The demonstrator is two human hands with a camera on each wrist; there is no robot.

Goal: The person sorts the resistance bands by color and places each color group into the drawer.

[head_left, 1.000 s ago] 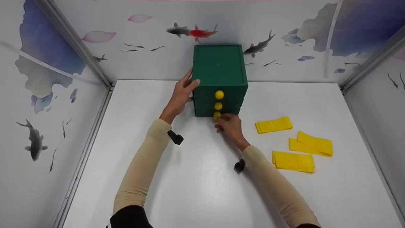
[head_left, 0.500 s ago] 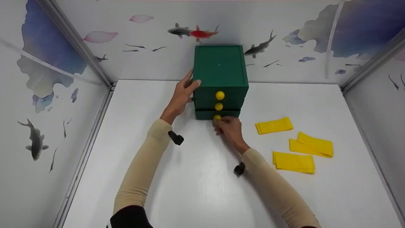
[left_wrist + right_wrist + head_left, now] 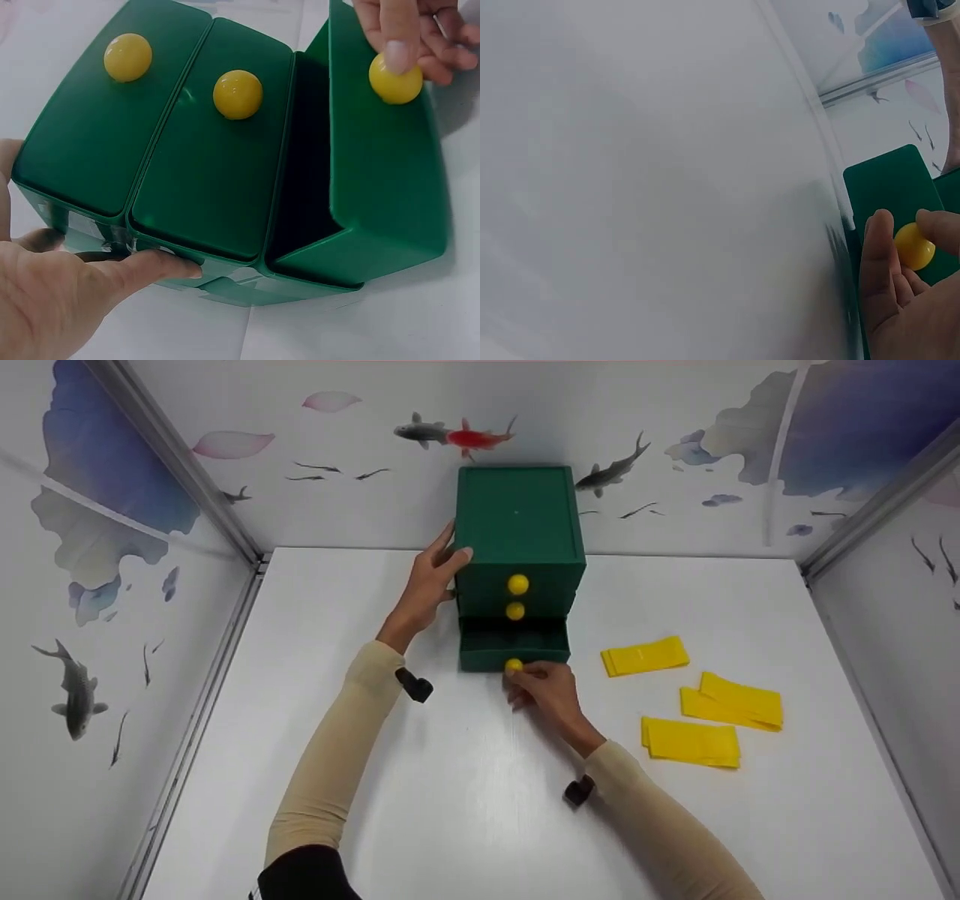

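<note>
A green drawer cabinet (image 3: 517,514) with round yellow knobs stands against the back wall. Its bottom drawer (image 3: 480,660) is pulled partway out, and the dark inside shows behind its front. My right hand (image 3: 547,690) pinches that drawer's yellow knob (image 3: 915,247) between thumb and fingers. On the cabinet's left side rests my left hand (image 3: 424,585), its fingers stretched along the wall and its thumb at the top front edge. In the left wrist view, the upper drawer (image 3: 82,127) and middle drawer (image 3: 210,142) are closed, each with its own yellow knob.
Several folded yellow strips (image 3: 645,655) lie in stacks on the white table (image 3: 450,810), right of the cabinet. Another stack (image 3: 691,742) is closest to the right forearm. White walls (image 3: 337,502) painted with fish enclose the back and sides.
The bottom drawer has slid out toward the person, from closed to partly open, with the right hand drawing back on its knob. The left hand has stayed against the cabinet.
</note>
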